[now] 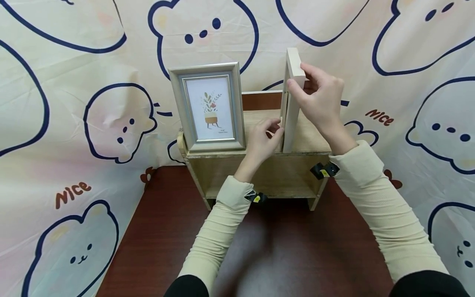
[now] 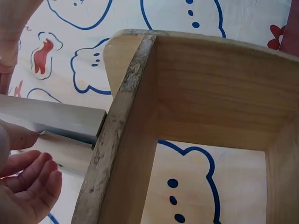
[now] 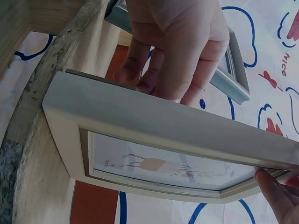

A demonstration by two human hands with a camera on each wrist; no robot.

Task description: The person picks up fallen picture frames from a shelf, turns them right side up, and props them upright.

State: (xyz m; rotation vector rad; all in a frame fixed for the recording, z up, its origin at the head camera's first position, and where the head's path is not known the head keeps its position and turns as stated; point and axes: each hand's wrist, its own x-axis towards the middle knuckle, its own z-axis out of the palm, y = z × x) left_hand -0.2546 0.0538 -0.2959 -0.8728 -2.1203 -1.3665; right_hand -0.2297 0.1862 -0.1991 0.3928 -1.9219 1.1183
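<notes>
A cream-white picture frame (image 1: 291, 128) stands edge-on at the right of a small wooden shelf (image 1: 309, 142), its glass side turned right. My right hand (image 1: 322, 93) grips its upper part, thumb on the near edge and fingers over the top. Low on the frame's back side, my left hand (image 1: 261, 138) pinches a thin back piece (image 2: 67, 142) with thumb and fingertips, the other fingers curled. In the right wrist view, a plant print (image 3: 154, 164) shows behind the held frame's glass. A second, grey-and-silver picture frame (image 1: 211, 109) stands on the shelf's left, facing me.
The shelf has an open lower compartment (image 1: 293, 175) and rests on a dark reddish-brown table (image 1: 156, 243). Behind and at both sides hangs a cloth (image 1: 122, 123) printed with cartoon bears. Black wrist cameras (image 1: 324, 170) sit on both cuffs.
</notes>
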